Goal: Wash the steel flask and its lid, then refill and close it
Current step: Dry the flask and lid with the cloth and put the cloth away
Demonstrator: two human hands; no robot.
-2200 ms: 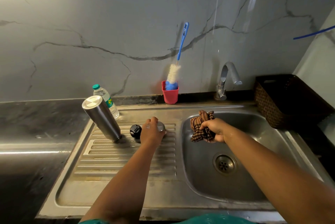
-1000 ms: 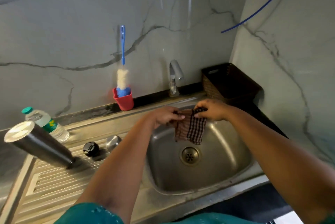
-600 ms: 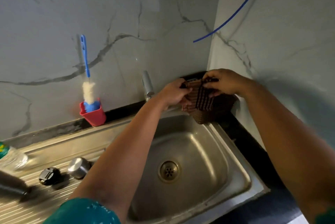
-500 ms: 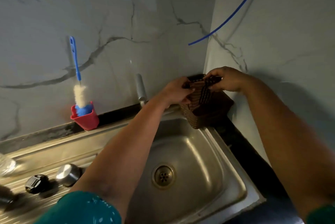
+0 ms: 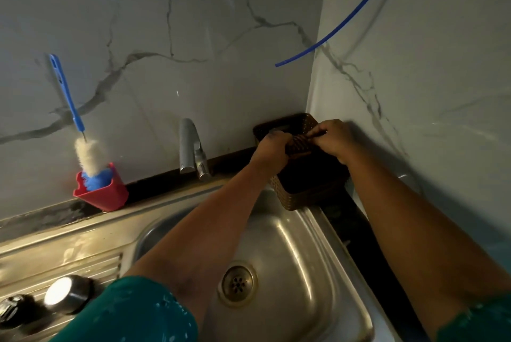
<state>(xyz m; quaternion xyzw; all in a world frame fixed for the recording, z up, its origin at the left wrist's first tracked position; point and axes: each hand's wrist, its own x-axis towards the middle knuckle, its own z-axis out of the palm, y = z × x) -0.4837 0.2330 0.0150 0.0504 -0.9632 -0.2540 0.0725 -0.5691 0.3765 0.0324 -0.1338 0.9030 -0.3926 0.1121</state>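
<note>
My left hand (image 5: 272, 146) and my right hand (image 5: 333, 138) both grip a brown checked cloth (image 5: 300, 145), holding it between them over the dark woven basket (image 5: 287, 197) in the back right corner. On the ribbed drainboard at the lower left lie the steel cap (image 5: 65, 293) and the black stopper (image 5: 12, 311) of the flask. The steel flask itself is out of view.
The steel sink basin (image 5: 304, 258) with its drain (image 5: 237, 283) lies below my arms. A tap (image 5: 190, 145) stands at the back. A red cup (image 5: 103, 195) holds a blue-handled bottle brush (image 5: 69, 103). A blue tube (image 5: 340, 20) hangs by the wall corner.
Both hands carried the cloth from over the sink up and right to the basket and lowered it there. The view turned right, and the flask and plastic bottle left the frame.
</note>
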